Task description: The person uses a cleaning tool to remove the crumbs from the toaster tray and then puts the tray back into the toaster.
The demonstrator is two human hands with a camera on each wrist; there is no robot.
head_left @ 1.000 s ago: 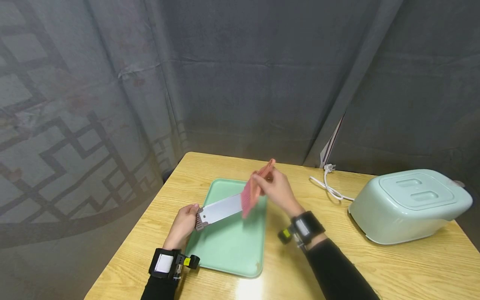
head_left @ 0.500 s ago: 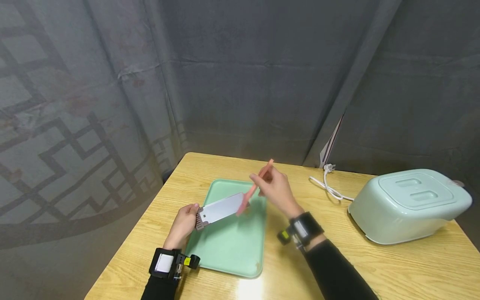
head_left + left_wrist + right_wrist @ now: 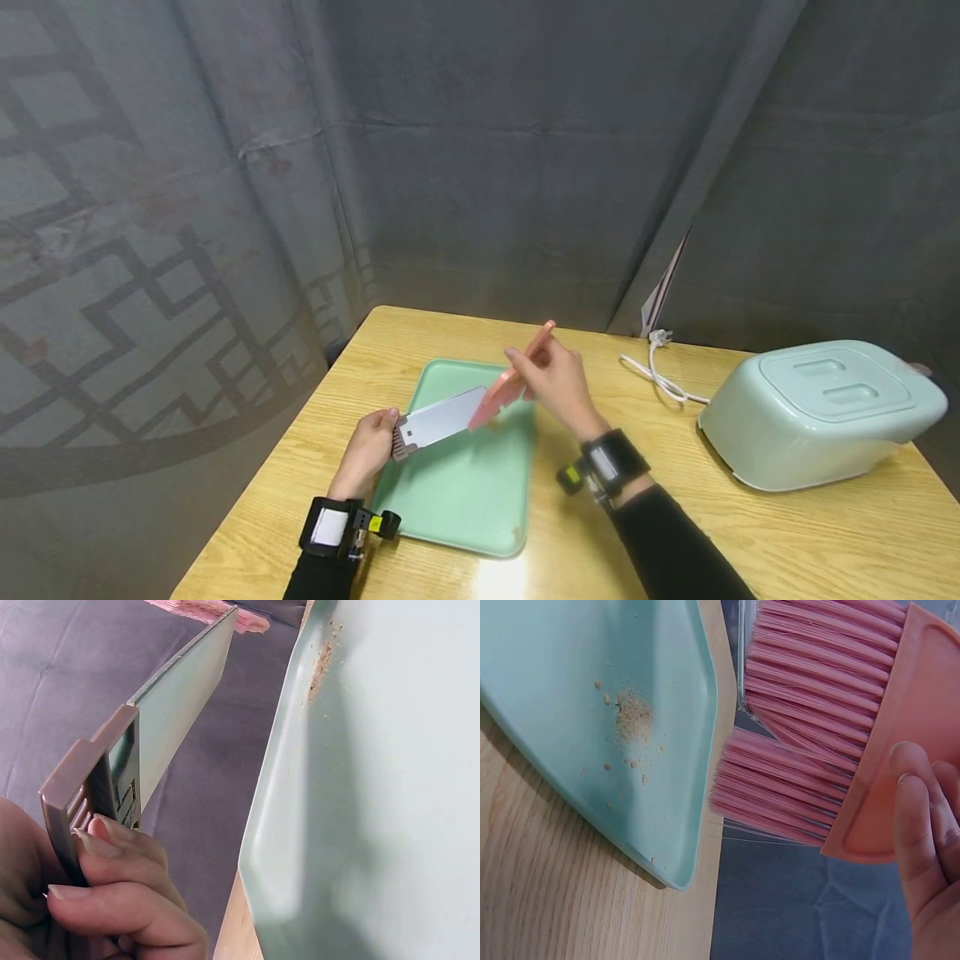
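My left hand (image 3: 363, 448) grips the grey-brown slotted end of a flat metal crumb tray (image 3: 442, 417), tilted above a mint-green serving tray (image 3: 480, 500). In my right hand (image 3: 559, 379) is a small brush with a salmon handle (image 3: 534, 343) and pink bristles (image 3: 810, 690), pinched between thumb and fingers. The bristles overlap the crumb tray's far end in the head view, and some splay around its edge in the right wrist view. A small heap of tan crumbs (image 3: 634, 718) lies on the serving tray, with loose specks around it.
A mint-green toaster (image 3: 817, 417) with a lid stands on the wooden table (image 3: 292, 492) at the right. Its white cord and plug (image 3: 660, 337) lie behind it near the back edge. A grey curtain (image 3: 487, 167) hangs beyond the table.
The brush has swept to and fro at the crumb tray's far end. It has turned from broadside to nearly edge-on, then part way back. The left hand holds nearly still.
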